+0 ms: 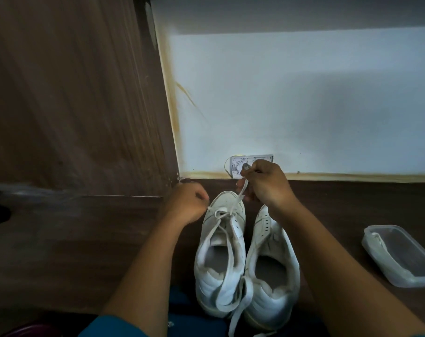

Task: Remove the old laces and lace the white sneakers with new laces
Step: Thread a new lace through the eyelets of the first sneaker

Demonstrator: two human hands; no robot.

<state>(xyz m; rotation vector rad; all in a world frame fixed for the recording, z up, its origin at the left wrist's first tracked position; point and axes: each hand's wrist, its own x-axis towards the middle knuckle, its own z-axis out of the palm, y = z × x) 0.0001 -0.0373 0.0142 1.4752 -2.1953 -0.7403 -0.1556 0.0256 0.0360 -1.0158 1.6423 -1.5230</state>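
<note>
Head view: lace [225,239] is threaded only thru the toe-end eyelets of the left sneaker [214,283]. The rest hangs slack, looping back over the tongue and heel & trailing off toward your lap. The right sneaker [274,295] sits touching it, toes away from you, eyelets bare as far as visible. Both stand on the dark wood table [85,239].

Your right hand [267,186] is closed on one strand, pinching it above the toe w/ the strand pulled up taut. Your left hand [186,204] has curled fingers just beside the toe & looks to pinch the other strand at the lowest eyelets, tho the contact is small in frame.

Handling, prob.: the lace is flat, soft & light, w/ no stiffness, so it'll snag at eyelets rather than slide. Grip close to the eyelet, not far up. The shoe is light & may lift or skid, so pin it.

Further right, well apart, is a clear plastic container [401,256] w/ something white inside; can't tell what. A wall plate [252,159] sits behind your right hand.
</note>
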